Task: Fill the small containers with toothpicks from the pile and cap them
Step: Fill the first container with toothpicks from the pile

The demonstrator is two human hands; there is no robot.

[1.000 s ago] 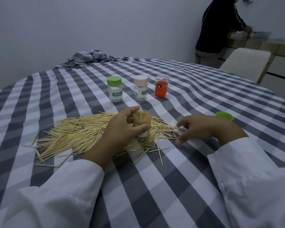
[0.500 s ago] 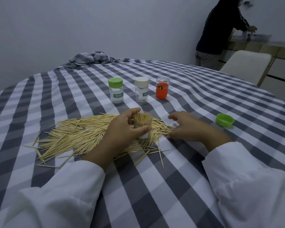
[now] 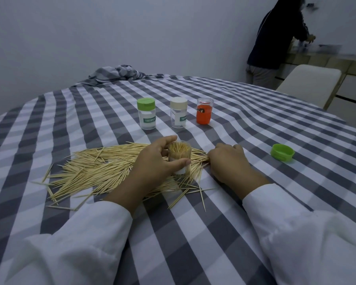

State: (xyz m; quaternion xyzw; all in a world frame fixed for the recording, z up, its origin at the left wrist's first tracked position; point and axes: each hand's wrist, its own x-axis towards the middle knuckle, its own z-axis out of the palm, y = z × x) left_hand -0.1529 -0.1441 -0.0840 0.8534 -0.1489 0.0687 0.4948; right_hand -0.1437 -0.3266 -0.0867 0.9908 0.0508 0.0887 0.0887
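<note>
Open container (image 3: pixel 179 156), packed nearly full with upright toothpicks, is held by the left hand (image 3: pixel 156 163), fingers wrapped round its wall, on the toothpick pile (image 3: pixel 103 167) near the bench's near edge. Right hand (image 3: pixel 227 161) lies palm down at the pile's right end, fingers curled on loose sticks; whether any are pinched cannot be told. Loose green cap (image 3: pixel 282 152) is set well apart toward the right edge. Three capped containers (image 3: pixel 178 115) are ranged behind. Risks judged: container tipped on the uneven sticks; overfilling, so the cap is blocked.
</note>
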